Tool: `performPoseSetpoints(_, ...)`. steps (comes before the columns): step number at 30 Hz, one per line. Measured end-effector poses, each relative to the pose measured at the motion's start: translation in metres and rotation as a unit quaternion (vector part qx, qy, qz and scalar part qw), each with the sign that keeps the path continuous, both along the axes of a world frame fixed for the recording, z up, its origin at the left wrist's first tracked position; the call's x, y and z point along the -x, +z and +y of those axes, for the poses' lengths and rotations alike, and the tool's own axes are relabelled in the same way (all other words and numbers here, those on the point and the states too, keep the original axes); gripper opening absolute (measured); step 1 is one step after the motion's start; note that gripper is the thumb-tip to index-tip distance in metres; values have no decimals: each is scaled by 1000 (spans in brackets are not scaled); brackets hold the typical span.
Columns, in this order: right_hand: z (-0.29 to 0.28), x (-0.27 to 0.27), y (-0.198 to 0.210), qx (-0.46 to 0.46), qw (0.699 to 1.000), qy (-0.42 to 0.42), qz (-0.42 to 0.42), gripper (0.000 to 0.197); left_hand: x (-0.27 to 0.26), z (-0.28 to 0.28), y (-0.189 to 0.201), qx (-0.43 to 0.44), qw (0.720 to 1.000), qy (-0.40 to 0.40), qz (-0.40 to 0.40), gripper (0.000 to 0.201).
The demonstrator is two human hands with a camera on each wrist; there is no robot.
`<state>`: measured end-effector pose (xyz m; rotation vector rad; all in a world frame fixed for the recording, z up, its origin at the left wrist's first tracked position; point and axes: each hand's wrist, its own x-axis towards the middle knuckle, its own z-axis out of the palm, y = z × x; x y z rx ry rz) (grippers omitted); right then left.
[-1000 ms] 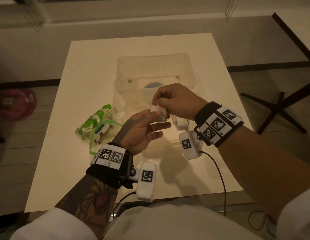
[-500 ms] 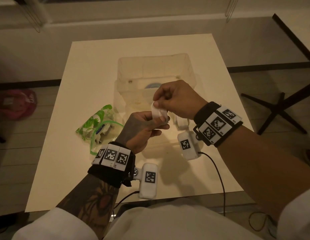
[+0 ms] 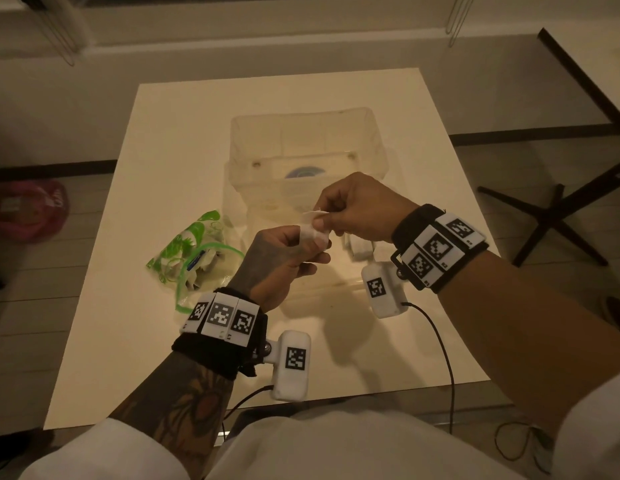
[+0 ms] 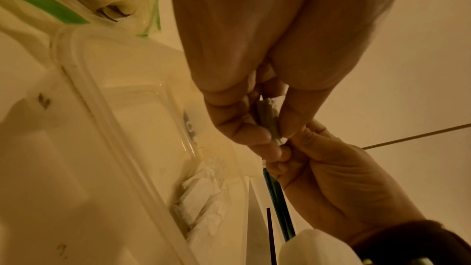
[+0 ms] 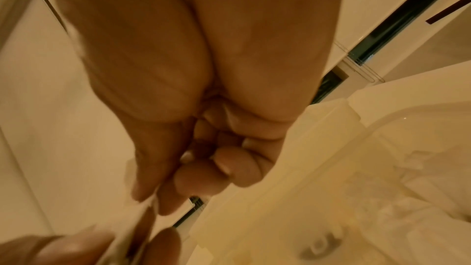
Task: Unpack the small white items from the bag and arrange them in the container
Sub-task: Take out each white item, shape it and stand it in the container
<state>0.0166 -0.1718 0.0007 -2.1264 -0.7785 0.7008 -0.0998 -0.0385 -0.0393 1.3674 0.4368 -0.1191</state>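
Observation:
A small white item is held between both hands above the near end of the clear plastic container. My left hand grips its lower part between thumb and fingers. My right hand pinches its upper edge with curled fingers. In the left wrist view the white item shows between the fingertips of both hands. Several white items lie inside the container at one end. The green-printed clear bag lies on the table left of the container, with more white items inside.
The cream table carries the container and the bag. A cable runs from the right wrist device over the table's near edge. A pink object sits on the floor to the left; a dark table base stands to the right.
My left hand has closed its fingers round the white item and turned its back upward. My right hand has shifted its pinch to the item's upper edge, drawing it slightly up.

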Motion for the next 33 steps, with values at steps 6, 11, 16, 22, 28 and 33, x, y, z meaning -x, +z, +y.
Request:
performPoseSetpoints(6,1,-3,0,-13,1000,-16,-20,10,-5,-6,-1,-2,1000,-6,18,15)
performPoseSetpoints(11,-3,-6,-2,-13,999,-35,-26,10,-6,-6,-4,16,999,-9,30,16)
performPoseSetpoints(16,-4,-7,-6,-10,999,-31,-25,10,-5,-6,-7,7,999,-15,37,17)
performPoseSetpoints(22,-5,-11,-3,16,1000,-3,-27,10,-4,-6,-10,-9,999,-22,38,14)
performPoseSetpoints(28,-10,-16,1,48,998,12,-38,5,-2,1,-10,-43,998,-28,27,21)
performPoseSetpoints(33,-17,-24,-5,93,995,10,-33,8,-2,6,-16,-73,996,6,47,22)
